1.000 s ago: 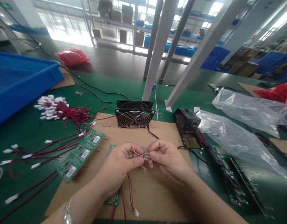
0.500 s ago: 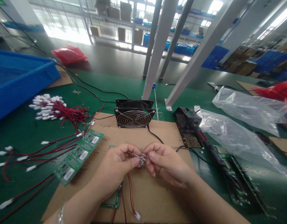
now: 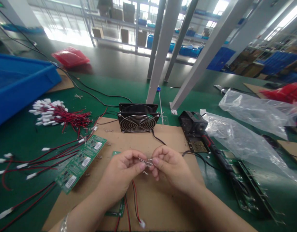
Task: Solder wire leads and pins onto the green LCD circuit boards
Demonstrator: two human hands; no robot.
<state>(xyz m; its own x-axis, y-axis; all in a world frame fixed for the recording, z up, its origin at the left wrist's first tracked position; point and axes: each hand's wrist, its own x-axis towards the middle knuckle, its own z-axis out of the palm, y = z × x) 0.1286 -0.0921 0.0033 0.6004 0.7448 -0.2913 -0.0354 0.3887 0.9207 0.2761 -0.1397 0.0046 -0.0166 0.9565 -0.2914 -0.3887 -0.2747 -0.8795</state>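
Small metal coil springs (image 3: 148,163) are pinched between the fingertips of both hands, above the cardboard sheet. My left hand (image 3: 125,167) is closed on them from the left, thumb against fingers. From the right, my right hand (image 3: 171,166) grips the other side of the springs with thumb and forefinger. Beneath my left wrist lies a green circuit board (image 3: 116,209), mostly hidden, with red and black wires ending in a white connector (image 3: 142,223). Another green circuit board (image 3: 82,162) with white labels lies to the left, metal springs protruding along its right edge.
A black fan (image 3: 138,120) stands behind my hands. On the right are a soldering iron (image 3: 218,158) in its holder (image 3: 193,124), more boards (image 3: 249,183) and clear plastic bags (image 3: 245,145). Wired connectors (image 3: 59,111) and a blue bin (image 3: 25,80) are on the left.
My right fingers have shifted slightly on the springs, and the springs' angle has changed. A small metal piece now shows just below my fingertips. The surroundings look the same.
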